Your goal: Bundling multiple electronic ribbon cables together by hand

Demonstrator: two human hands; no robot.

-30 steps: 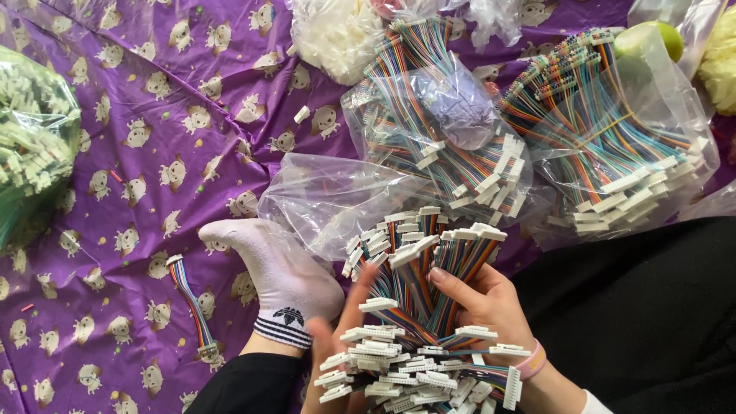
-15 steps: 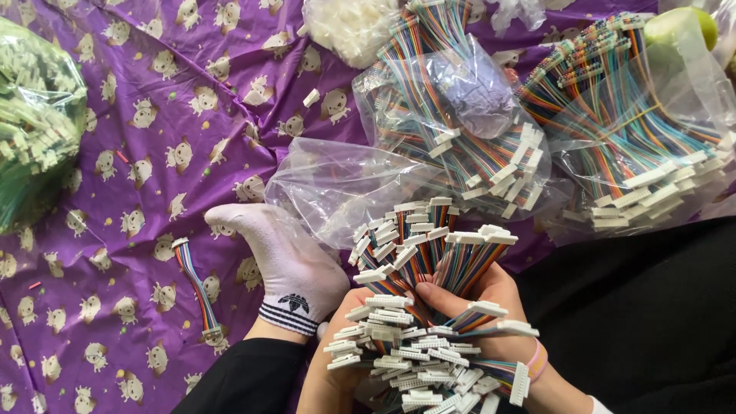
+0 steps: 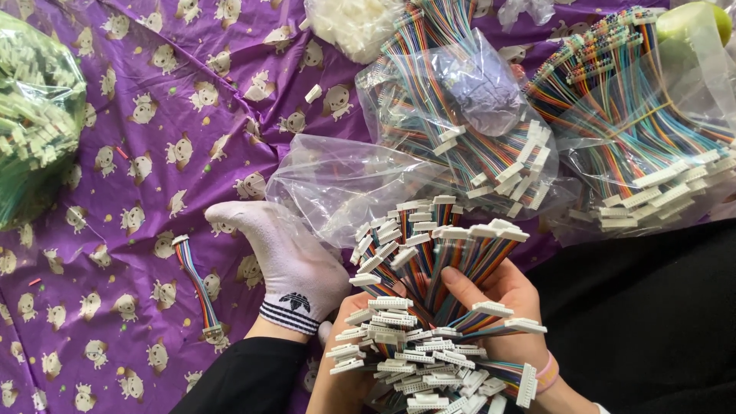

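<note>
Both my hands hold one thick bundle of rainbow ribbon cables (image 3: pixel 429 299) with white plug connectors at each end. My right hand (image 3: pixel 498 303) grips it from the right, fingers wrapped over the coloured wires. Only part of my left hand (image 3: pixel 349 330) shows, under the lower connector ends. The bundle's upper connectors fan out just in front of an empty clear plastic bag (image 3: pixel 345 184). My foot in a white sock (image 3: pixel 287 261) rests to the left of the bundle.
A single loose ribbon cable (image 3: pixel 198 284) lies on the purple patterned cloth (image 3: pixel 153 115). Two clear bags of more cables sit behind, centre (image 3: pixel 468 130) and right (image 3: pixel 644 146). A green bag of white connectors (image 3: pixel 34 123) is at the left edge, a white pile (image 3: pixel 353 27) at top.
The bundle has risen slightly in view and its upper connectors have spread wider. My right hand's fingers have shifted on the wires.
</note>
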